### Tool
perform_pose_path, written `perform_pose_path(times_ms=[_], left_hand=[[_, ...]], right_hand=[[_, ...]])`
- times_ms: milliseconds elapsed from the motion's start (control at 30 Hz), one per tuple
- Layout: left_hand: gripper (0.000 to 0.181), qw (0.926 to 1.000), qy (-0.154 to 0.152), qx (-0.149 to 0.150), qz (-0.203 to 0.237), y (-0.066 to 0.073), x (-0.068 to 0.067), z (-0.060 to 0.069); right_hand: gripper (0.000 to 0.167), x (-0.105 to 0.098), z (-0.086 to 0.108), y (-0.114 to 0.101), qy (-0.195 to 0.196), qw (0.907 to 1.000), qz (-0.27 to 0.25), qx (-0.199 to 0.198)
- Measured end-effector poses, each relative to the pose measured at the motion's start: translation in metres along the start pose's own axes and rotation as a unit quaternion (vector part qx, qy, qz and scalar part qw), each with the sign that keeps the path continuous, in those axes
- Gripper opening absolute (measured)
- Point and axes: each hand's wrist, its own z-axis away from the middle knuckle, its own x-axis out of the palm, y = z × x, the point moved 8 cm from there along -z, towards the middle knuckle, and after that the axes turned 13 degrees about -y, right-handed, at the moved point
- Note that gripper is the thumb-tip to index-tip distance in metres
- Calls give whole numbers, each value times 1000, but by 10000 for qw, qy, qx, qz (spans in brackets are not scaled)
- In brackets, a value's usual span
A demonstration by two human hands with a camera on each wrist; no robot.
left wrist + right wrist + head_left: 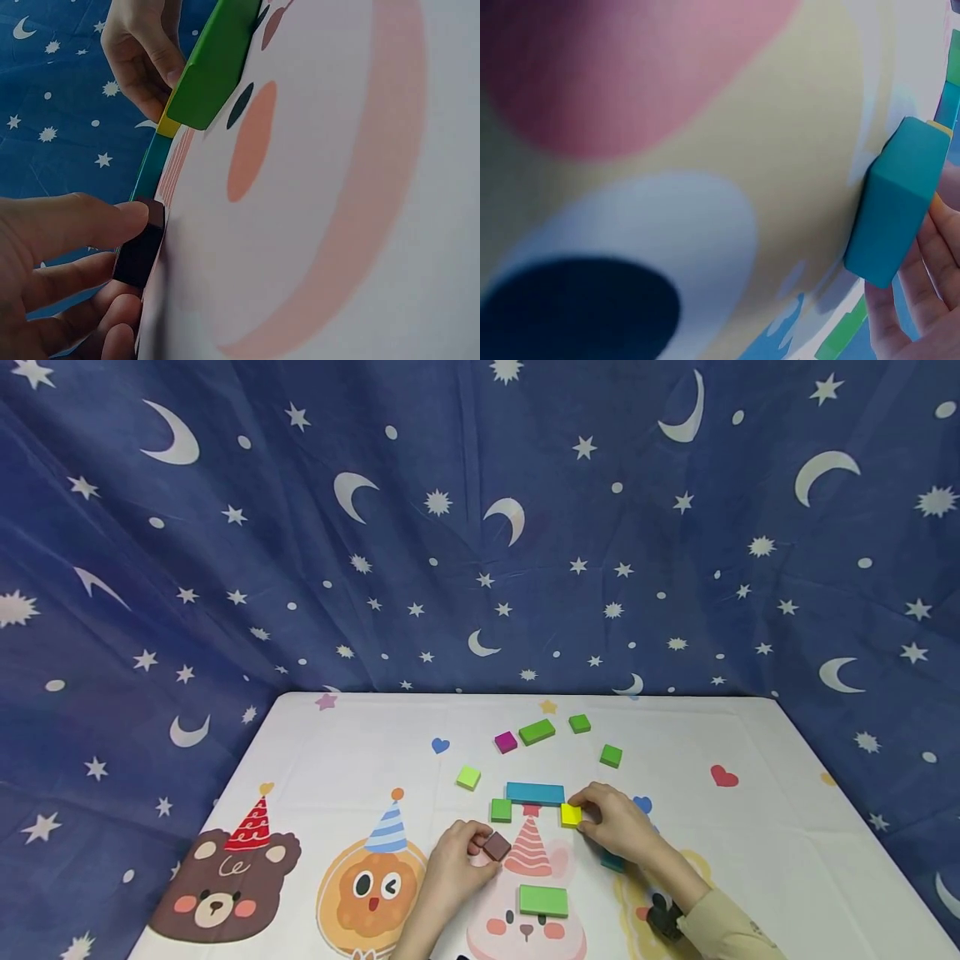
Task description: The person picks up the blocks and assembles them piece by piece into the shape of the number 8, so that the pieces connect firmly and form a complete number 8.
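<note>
My left hand (pixel 456 867) pinches a brown block (pixel 497 846) between thumb and fingers, just left of the printed pink hat. In the left wrist view the brown block (pixel 142 244) is near the cloth; whether it touches is unclear. My right hand (pixel 621 825) pinches a yellow block (pixel 571 816) below the right end of a long blue block (pixel 535 793). A small green block (pixel 501 810) lies below that block's left end. Under the right hand, a teal block (pixel 612 860) is partly hidden in the head view; the right wrist view shows the teal block (pixel 896 206) closer.
A long light green block (pixel 543 901) lies on the printed rabbit, nearest me. Farther back are a lime block (pixel 468 777), a magenta block (pixel 506 742), a long green block (pixel 537 732) and two small green blocks (pixel 611 756). A dark object (pixel 663 917) is beside the right sleeve.
</note>
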Motion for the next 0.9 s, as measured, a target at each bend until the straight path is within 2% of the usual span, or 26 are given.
perform_pose_path(times_ms=[300,900], left_hand=[[37,10000,-2,-83,24,-1,1,1],[31,9998,85,-18,-176,4,-1,-1]], right_hand=[[28,0,1,0,-22,10000,59,22],[28,-1,0,0,25,10000,6,-11]])
